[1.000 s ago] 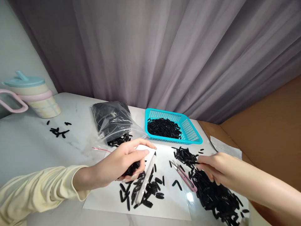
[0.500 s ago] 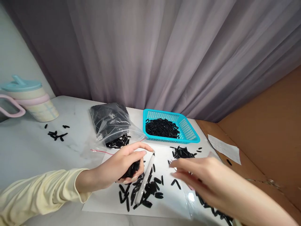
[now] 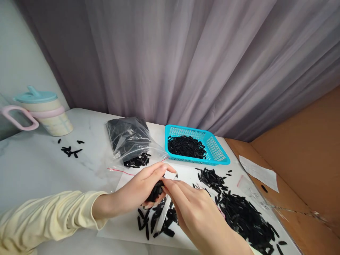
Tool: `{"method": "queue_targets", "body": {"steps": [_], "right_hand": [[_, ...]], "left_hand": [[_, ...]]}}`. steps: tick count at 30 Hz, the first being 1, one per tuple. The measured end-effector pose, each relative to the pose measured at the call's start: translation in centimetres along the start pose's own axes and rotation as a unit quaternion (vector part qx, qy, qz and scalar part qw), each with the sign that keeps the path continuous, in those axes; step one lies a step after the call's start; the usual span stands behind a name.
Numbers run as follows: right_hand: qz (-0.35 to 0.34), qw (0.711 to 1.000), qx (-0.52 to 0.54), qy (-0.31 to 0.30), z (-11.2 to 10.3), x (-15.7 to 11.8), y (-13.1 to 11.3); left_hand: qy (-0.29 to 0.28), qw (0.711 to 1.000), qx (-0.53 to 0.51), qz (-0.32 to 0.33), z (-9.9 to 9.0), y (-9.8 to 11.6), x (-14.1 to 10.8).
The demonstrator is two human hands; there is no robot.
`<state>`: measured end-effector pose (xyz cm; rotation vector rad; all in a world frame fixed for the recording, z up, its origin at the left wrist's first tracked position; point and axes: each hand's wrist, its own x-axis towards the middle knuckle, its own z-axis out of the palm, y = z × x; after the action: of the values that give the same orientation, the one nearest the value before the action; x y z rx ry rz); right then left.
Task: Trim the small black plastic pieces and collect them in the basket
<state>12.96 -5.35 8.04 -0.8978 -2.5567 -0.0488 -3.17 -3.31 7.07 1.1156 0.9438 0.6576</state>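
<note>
My left hand (image 3: 147, 182) is curled around a bunch of small black strips (image 3: 156, 190), above a sheet of white paper (image 3: 122, 226). The fingertips of my right hand (image 3: 186, 200) are pinched together at that bunch; what they hold, if anything, is hidden. A slim white stick (image 3: 164, 215) slants beneath my hands among loose black strips (image 3: 145, 223). Farther back, a blue basket (image 3: 224, 158) contains many black strips. To its left lies a clear zip bag (image 3: 129, 136) with black contents.
A large heap of black strips (image 3: 244, 219) spreads at the right, with a smaller pile (image 3: 211, 178) behind it. At the left stand a lidded cup (image 3: 54, 118) and a few strips (image 3: 70, 152). White paper (image 3: 259, 172) lies near the right edge.
My right hand has moved left, from over the right side of the paper to the bunch in my left hand. The large right-hand heap is now uncovered. The view has shifted slightly.
</note>
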Motion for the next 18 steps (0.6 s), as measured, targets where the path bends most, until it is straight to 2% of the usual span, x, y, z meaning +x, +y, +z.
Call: {"method": "queue_targets", "body": {"steps": [7,9,11,13,14,18], "right_hand": [[0.025,0.994,0.099,0.043,-0.1,-0.4,1.0],[0.062,0.985,0.156,0.038,-0.6,-0.4,1.2],[0.118,0.964,0.238,0.002,-1.3,-0.1,1.4],[0.177,0.924,0.337,-0.048,-2.0,0.2,1.5],[0.208,0.895,0.389,-0.069,-2.2,0.4,1.6],[0.305,0.759,0.564,-0.112,-2.5,1.0,2.0]], "left_hand": [[-0.013,1.000,0.014,0.013,-0.2,0.3,-0.1],[-0.016,0.999,0.014,0.028,-0.3,0.6,-0.3],[-0.026,0.998,0.013,0.056,-0.4,0.8,-0.5],[-0.038,0.996,0.010,0.080,-0.4,0.8,-0.6],[-0.045,0.995,0.007,0.088,-0.5,0.8,-0.7],[-0.057,0.993,-0.009,0.101,-0.6,0.6,-0.9]]}}
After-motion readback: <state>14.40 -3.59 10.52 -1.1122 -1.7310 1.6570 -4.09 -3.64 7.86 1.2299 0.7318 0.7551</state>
